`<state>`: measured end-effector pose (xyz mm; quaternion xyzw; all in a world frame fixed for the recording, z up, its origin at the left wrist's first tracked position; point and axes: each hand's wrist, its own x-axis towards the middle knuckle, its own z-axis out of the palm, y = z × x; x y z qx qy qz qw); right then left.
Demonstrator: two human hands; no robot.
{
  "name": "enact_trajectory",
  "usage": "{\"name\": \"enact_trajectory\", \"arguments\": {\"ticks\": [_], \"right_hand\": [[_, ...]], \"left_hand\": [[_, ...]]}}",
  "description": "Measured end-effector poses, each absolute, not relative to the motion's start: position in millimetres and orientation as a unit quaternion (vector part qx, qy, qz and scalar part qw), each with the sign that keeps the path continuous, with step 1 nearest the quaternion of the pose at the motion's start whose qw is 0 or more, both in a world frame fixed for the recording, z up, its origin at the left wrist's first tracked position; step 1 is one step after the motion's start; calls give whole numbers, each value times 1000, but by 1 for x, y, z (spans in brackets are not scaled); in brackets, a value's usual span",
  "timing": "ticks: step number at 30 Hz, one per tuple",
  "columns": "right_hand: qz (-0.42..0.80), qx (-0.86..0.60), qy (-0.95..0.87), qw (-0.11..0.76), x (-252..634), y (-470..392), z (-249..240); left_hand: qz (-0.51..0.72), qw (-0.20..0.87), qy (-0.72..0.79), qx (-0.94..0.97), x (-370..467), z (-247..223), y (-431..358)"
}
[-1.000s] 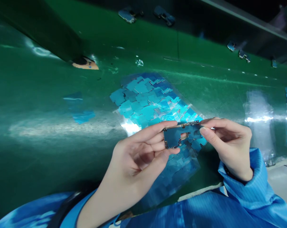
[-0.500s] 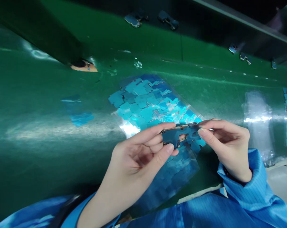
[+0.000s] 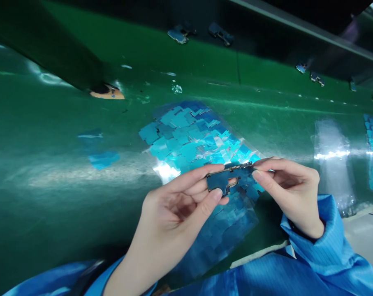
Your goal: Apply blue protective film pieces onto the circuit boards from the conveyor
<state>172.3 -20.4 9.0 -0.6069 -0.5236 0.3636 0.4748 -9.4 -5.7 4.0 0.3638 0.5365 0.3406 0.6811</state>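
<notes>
A small dark circuit board [image 3: 217, 181] with a notch cut through its middle is held up between my two hands. The fingers of my left hand [image 3: 174, 209] lie behind and along its upper edge, with the thumb pressed on its lower front. At the board's right end, the thumb and forefinger of my right hand [image 3: 293, 185] are pinched together on its tip. Just beyond and beneath the board spreads a clear sheet covered with overlapping blue film pieces [image 3: 180, 137]. My fingertips hide the board's right tip.
Several small circuit boards lie along the back of the green table [image 3: 50, 205], among them a board [image 3: 178, 35] at centre and another board [image 3: 316, 79] farther right. A clear plastic sheet [image 3: 332, 156] lies at right. A blue film scrap [image 3: 103, 159] is at left, below a dark post [image 3: 66, 53].
The whole view has shifted slightly, so both hands and the board appear a little farther left and lower. My hold on the board looks the same.
</notes>
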Motion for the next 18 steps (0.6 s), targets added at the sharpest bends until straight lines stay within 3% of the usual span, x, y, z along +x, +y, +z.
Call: {"name": "enact_trajectory", "arguments": {"ticks": [18], "right_hand": [[282, -596, -601, 451, 173, -24, -1]], "left_hand": [[375, 646, 561, 356, -4, 0, -10]]}}
